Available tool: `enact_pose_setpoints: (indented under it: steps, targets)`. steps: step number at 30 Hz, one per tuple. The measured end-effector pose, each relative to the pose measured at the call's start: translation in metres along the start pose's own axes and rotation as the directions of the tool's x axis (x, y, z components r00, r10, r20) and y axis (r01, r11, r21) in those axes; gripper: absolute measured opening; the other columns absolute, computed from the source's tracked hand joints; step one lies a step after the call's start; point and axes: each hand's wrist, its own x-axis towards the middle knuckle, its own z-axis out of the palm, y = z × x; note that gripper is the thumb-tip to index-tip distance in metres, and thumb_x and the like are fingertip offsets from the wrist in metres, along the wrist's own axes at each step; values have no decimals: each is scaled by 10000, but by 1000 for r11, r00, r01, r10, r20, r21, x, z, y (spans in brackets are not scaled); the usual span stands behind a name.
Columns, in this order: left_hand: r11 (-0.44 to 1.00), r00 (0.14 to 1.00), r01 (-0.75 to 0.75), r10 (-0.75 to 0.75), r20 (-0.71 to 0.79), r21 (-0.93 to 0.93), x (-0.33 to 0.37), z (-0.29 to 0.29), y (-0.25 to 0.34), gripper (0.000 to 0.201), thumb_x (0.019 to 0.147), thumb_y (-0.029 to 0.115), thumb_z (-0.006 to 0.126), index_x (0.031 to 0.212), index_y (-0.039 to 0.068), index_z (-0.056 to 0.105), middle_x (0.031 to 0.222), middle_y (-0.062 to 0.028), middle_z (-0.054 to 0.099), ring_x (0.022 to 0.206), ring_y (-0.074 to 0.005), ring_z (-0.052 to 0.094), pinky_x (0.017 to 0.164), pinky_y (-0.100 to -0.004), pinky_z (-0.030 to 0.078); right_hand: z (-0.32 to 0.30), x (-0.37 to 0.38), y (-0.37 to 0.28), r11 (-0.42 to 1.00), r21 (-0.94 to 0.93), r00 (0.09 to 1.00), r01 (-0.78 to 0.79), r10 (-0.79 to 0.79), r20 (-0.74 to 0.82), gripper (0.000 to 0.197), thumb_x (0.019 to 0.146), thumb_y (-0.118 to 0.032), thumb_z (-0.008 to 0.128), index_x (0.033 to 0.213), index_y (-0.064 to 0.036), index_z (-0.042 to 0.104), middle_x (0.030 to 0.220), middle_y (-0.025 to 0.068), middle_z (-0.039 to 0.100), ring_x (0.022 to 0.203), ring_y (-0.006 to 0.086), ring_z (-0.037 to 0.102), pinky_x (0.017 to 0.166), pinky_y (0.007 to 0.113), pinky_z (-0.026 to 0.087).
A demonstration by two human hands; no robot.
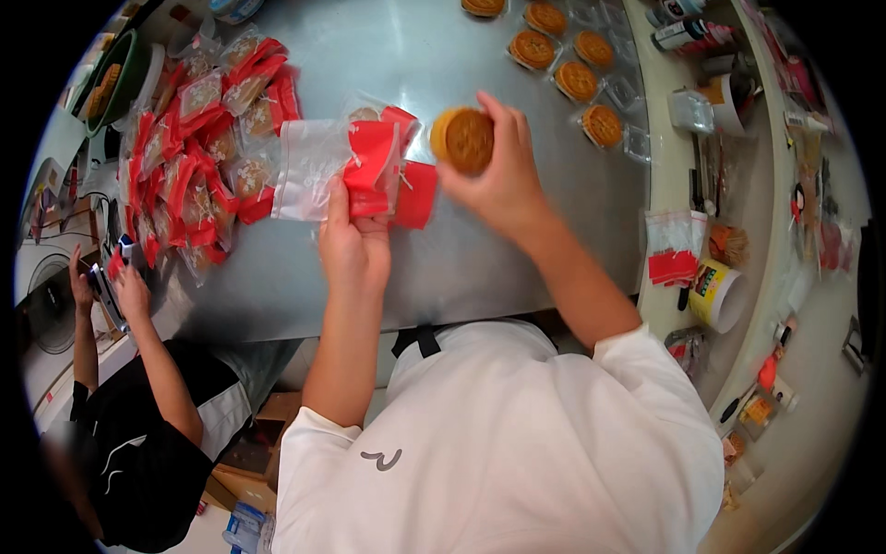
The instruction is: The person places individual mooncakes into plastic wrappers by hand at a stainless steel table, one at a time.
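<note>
In my right hand (503, 180) is a round golden-brown mooncake (469, 140), gripped at its side between thumb and fingers. My left hand (355, 240) pinches a red and clear plastic pouch (318, 171), its thumb lying on top. The mooncake is held just to the right of the pouch, apart from it. Under and beside the pouch lie a red packet (415, 196) and another piece of clear packaging. Several more mooncakes (577, 81) sit in clear trays at the far right of the metal table (406, 55).
A large heap of red and clear wrapped packets (198, 166) covers the table's left side. Beyond it stands a green basin (115, 78). A shelf (678, 175) with bottles, a tub (715, 294) and pouches runs along the right. A person in black (152, 443) works at the lower left.
</note>
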Motion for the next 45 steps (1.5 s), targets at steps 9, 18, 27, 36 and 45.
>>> enact_pose_setpoints:
  steps: [9, 18, 27, 36, 45]
  targets:
    - [989, 991, 39, -56, 118, 140, -40, 24, -57, 316, 955, 246, 464, 1119, -23, 494, 1091, -120, 578, 984, -214, 586, 838, -347, 494, -47, -59, -21, 983, -171, 994, -72, 56, -97, 852, 627, -111, 744, 1322, 0, 265, 1160, 191, 346, 1059, 361, 371, 917, 430, 368]
    - [905, 961, -2, -115, 250, 424, -73, 38, -89, 357, 941, 272, 479, 1187, 14, 482, 1155, -91, 569, 1047, -198, 561, 867, -333, 460, -68, -102, -24, 996, -65, 994, -68, 73, 83, 977, 642, -153, 753, 1389, 23, 148, 1396, 290, 128, 1214, 455, 276, 1014, 465, 303]
    - [893, 877, 268, -382, 293, 361, -80, 22, -63, 366, 906, 226, 537, 1200, 17, 478, 1167, -85, 563, 1075, -192, 547, 902, -343, 454, -113, -109, -9, 967, 253, 936, 41, -125, 328, 977, 682, -50, 737, 1437, -78, 118, 1491, 159, 120, 1358, 307, 203, 1077, 397, 264]
    - [938, 858, 225, -318, 402, 263, -86, 28, -43, 415, 916, 263, 491, 1230, -7, 452, 1204, -124, 547, 1120, -236, 529, 943, -382, 432, -112, -102, -9, 944, 268, 919, 193, -269, 288, 774, 664, -59, 752, 1344, -84, 383, 1449, 117, 282, 1294, 263, 349, 1019, 359, 361]
    - [898, 816, 155, -351, 459, 411, -94, 30, -31, 386, 896, 200, 527, 1208, -18, 469, 1162, -131, 569, 1073, -225, 553, 914, -357, 440, -111, -89, -28, 904, 404, 876, 141, -304, 374, 925, 626, -43, 755, 1405, -104, 260, 1472, 121, 212, 1319, 308, 281, 1068, 385, 283]
